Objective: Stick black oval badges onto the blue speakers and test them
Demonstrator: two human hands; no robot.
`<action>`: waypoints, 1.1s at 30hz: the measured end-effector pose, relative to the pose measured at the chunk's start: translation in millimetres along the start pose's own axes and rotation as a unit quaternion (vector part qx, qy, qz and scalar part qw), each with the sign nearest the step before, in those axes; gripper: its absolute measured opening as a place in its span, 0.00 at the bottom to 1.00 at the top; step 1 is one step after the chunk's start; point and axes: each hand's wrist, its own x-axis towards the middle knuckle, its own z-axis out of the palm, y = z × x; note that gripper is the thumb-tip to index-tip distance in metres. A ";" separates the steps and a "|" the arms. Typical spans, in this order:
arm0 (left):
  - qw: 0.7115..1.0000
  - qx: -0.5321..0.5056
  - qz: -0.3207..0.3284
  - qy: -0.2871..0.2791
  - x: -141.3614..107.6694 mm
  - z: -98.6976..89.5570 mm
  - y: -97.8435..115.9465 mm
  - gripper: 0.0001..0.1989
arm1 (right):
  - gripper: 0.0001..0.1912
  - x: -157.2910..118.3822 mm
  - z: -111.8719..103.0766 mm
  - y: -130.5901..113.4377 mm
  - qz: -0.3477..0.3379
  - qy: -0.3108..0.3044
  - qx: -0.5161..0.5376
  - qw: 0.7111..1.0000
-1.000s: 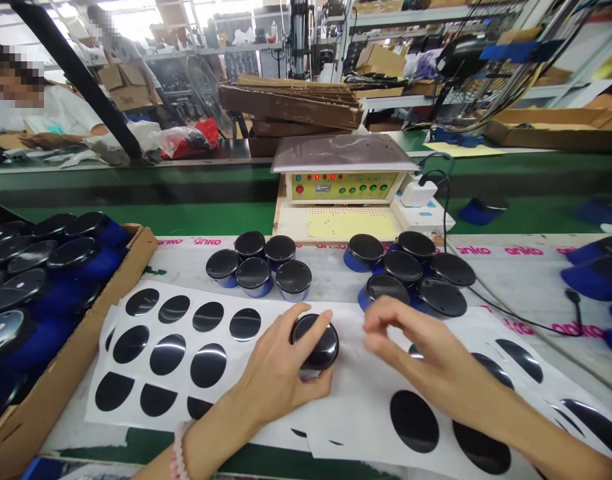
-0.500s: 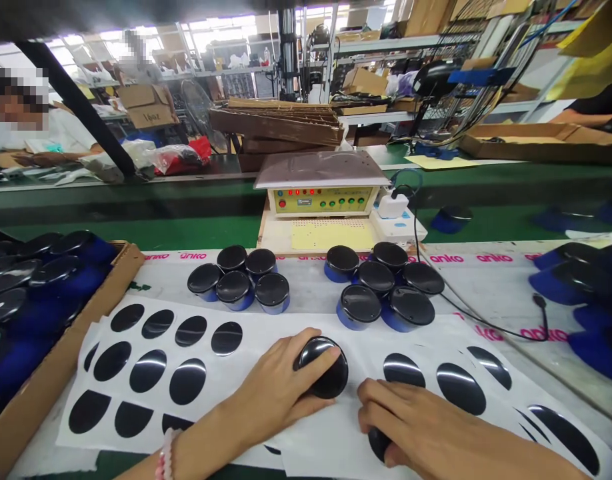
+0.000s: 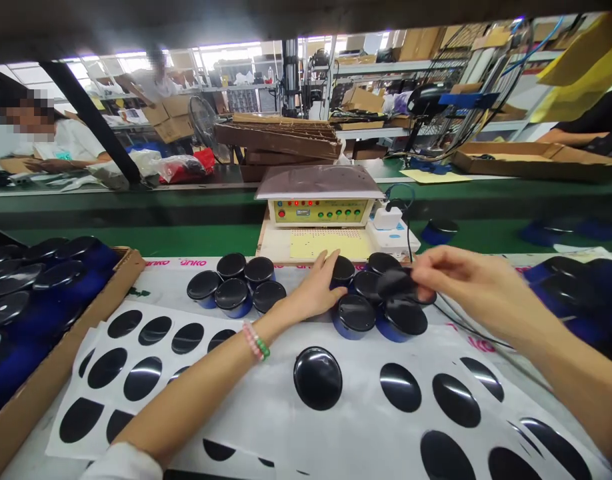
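My left hand (image 3: 316,288) reaches to a blue round unit with a glossy black top (image 3: 343,271), its fingers at the far side and thumb at the near side. In a pinch, my right hand (image 3: 449,272) holds a thin black round sticker (image 3: 393,285) by its edge, slightly blurred, above the right cluster of units. Beneath it stands another blue unit (image 3: 405,319). A glossy black disc-shaped piece (image 3: 317,378) lies on the white sheet (image 3: 356,413) between my forearms. Black round stickers (image 3: 400,387) lie on the sheets at both sides.
Several more blue units (image 3: 233,297) stand in a left cluster. A cardboard box (image 3: 129,267) full of them is at far left, and more units (image 3: 561,280) are at right. Behind sits a control box (image 3: 319,212) with a cable (image 3: 466,323). Another person (image 3: 69,143) works beyond.
My left hand has let go of the black disc-shaped piece and moved forward to a blue unit. My right hand has risen forward from the sheet with the sticker. The view has shifted slightly.
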 end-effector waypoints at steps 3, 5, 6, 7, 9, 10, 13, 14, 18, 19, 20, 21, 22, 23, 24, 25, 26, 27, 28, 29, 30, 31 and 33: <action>1.000 0.003 -0.006 0.018 9.3 15.8 -9.4 0.28 | 0.23 39.2 11.1 10.8 0.034 -0.066 0.085 0.994; 0.999 0.011 -0.021 0.049 1.0 17.3 -10.2 0.26 | 0.23 56.2 21.4 17.3 0.043 -0.094 0.113 0.988; 0.997 0.015 -0.028 0.064 -4.9 16.2 -9.4 0.26 | 0.24 62.2 27.3 19.1 0.049 -0.111 0.124 0.985; 0.996 0.019 -0.033 0.077 -11.1 14.5 -8.2 0.26 | 0.24 66.8 33.8 20.0 0.054 -0.130 0.133 0.981; 0.995 0.023 -0.033 0.089 -22.3 10.8 -5.8 0.26 | 0.24 73.3 47.4 19.3 0.064 -0.174 0.147 0.972; 0.995 0.025 -0.029 0.089 -27.0 9.4 -5.1 0.25 | 0.24 75.5 54.0 18.1 0.070 -0.197 0.152 0.966; 0.996 0.038 -0.018 0.080 -37.5 8.0 -5.7 0.23 | 0.24 80.2 69.0 14.4 0.081 -0.244 0.168 0.952; 0.996 0.045 -0.018 0.077 -39.8 8.3 -6.7 0.23 | 0.23 81.5 71.8 13.7 0.083 -0.250 0.172 0.949; 0.994 0.068 -0.031 0.080 -42.3 11.0 -10.4 0.23 | 0.22 87.6 75.2 15.7 0.087 -0.232 0.161 0.955; 0.993 0.071 -0.034 0.082 -41.7 11.5 -10.8 0.23 | 0.21 89.3 75.2 17.5 0.090 -0.225 0.153 0.958; 0.993 0.073 -0.036 0.084 -40.9 11.8 -10.8 0.23 | 0.21 91.1 75.5 19.7 0.094 -0.220 0.144 0.960; 0.993 0.075 -0.039 0.085 -40.1 12.0 -10.7 0.23 | 0.20 92.7 76.0 22.0 0.099 -0.218 0.136 0.961; 0.993 0.076 -0.041 0.086 -39.3 11.9 -10.3 0.23 | 0.20 94.1 76.8 24.5 0.105 -0.218 0.129 0.962; 0.992 0.076 -0.043 0.088 -38.7 11.7 -9.9 0.23 | 0.19 95.2 77.9 26.7 0.109 -0.220 0.121 0.962; 0.992 0.075 -0.045 0.089 -38.4 11.4 -9.3 0.23 | 0.19 96.1 79.1 28.8 0.112 -0.222 0.114 0.962; 0.992 0.075 -0.047 0.090 -38.2 11.1 -8.7 0.23 | 0.17 96.5 80.3 30.4 0.114 -0.224 0.108 0.962; 0.992 0.074 -0.050 0.091 -38.0 10.7 -7.9 0.23 | 0.17 96.6 81.3 31.5 0.115 -0.226 0.105 0.962; 0.992 0.074 -0.053 0.093 -37.9 10.4 -7.1 0.23 | 0.16 96.4 82.1 32.2 0.115 -0.227 0.104 0.961; 0.991 0.072 -0.056 0.094 -37.8 10.2 -6.3 0.23 | 0.16 95.8 82.7 32.4 0.116 -0.227 0.106 0.961; 0.991 0.070 -0.059 0.095 -37.5 9.9 -5.3 0.23 | 0.17 95.0 82.9 32.2 0.118 -0.226 0.110 0.961; 0.991 0.068 -0.063 0.096 -37.2 9.8 -4.5 0.23 | 0.17 93.9 82.8 31.7 0.121 -0.225 0.114 0.960; 0.991 0.064 -0.066 0.097 -36.7 9.7 -3.7 0.24 | 0.18 92.6 82.4 30.9 0.124 -0.223 0.120 0.959; 0.991 0.056 -0.073 0.098 -35.5 9.7 -2.7 0.25 | 0.19 89.6 81.1 28.9 0.131 -0.220 0.132 0.958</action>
